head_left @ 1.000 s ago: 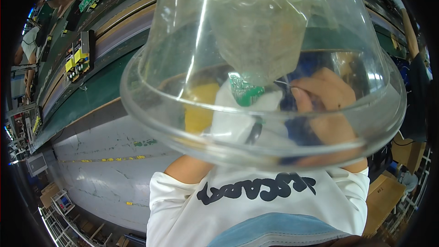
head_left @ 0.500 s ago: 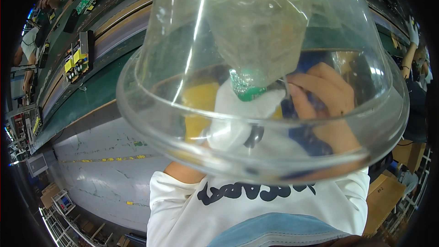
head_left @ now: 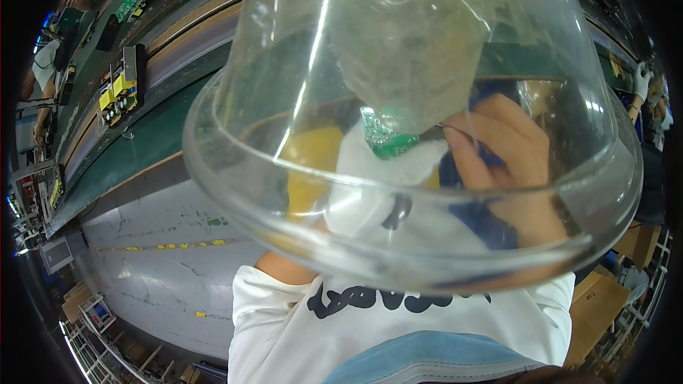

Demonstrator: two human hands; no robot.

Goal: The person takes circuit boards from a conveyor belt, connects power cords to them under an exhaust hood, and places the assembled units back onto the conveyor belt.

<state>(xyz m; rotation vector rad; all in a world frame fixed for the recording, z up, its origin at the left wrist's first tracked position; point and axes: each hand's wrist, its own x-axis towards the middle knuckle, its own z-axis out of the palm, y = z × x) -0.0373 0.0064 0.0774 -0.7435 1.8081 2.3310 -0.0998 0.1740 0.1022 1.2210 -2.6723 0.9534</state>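
Note:
Through a large clear plastic hood (head_left: pixel 203 163) I see both of my hands. A white glove covers my left hand (head_left: pixel 363 181), which is closed around a small green circuit board (head_left: pixel 391 144) with shiny solder spots. My bare right hand (head_left: pixel 505 146) is beside the board's right edge, thumb and forefinger pinched together. A thin dark tip shows at that pinch, too small to name. Hanging inside the hood above the board is a cloudy, crumpled plastic sleeve (head_left: pixel 413 50), its lower end close over the board. Glare and the hood's thick rim blur parts of both hands.
To the left runs a green workbench with a conveyor line (head_left: pixel 188 39), carrying a circuit assembly with yellow parts (head_left: pixel 121 92). Other people's hands work at the far left and a gloved one (head_left: pixel 642 80) at far right. A cardboard box (head_left: pixel 597 306) stands lower right.
The hood's rim appears slightly lower and farther right. My right fingertips have shifted a little against the board's edge, while my left hand keeps its hold. The far-right gloved hand has moved down.

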